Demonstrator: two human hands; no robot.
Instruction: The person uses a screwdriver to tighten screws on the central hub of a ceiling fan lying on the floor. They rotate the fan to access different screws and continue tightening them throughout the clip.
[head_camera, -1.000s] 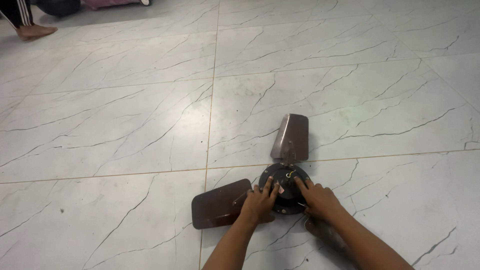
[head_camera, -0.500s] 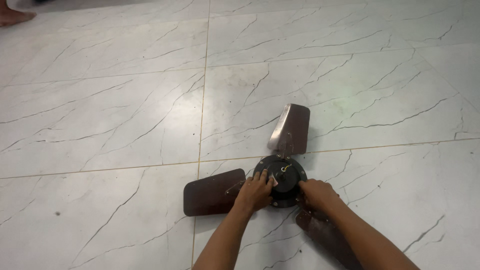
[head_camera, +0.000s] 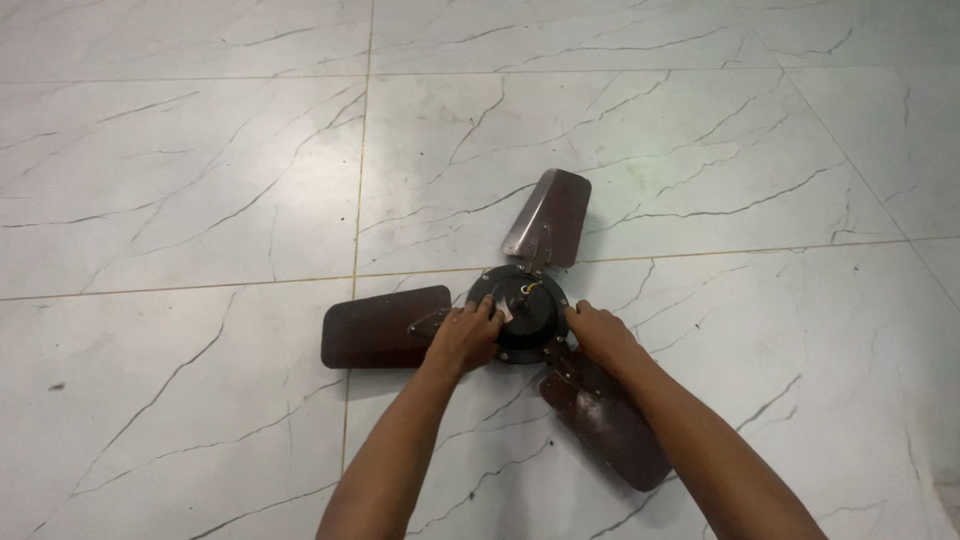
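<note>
Gripping the black motor hub (head_camera: 522, 312) from both sides, the fingers of the left hand (head_camera: 466, 338) and right hand (head_camera: 600, 335) are curling around it; three brown blades (head_camera: 550, 218) are lying spread on the white marble floor (head_camera: 200, 200).

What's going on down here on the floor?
A person is crouched over a dark brown three-bladed ceiling fan lying on the white marble-patterned tile floor. Both bare hands rest on its round black motor hub: the left hand grips the hub's left edge beside one blade, and the right hand holds the right edge above another blade. The third blade points away from the person.
</note>
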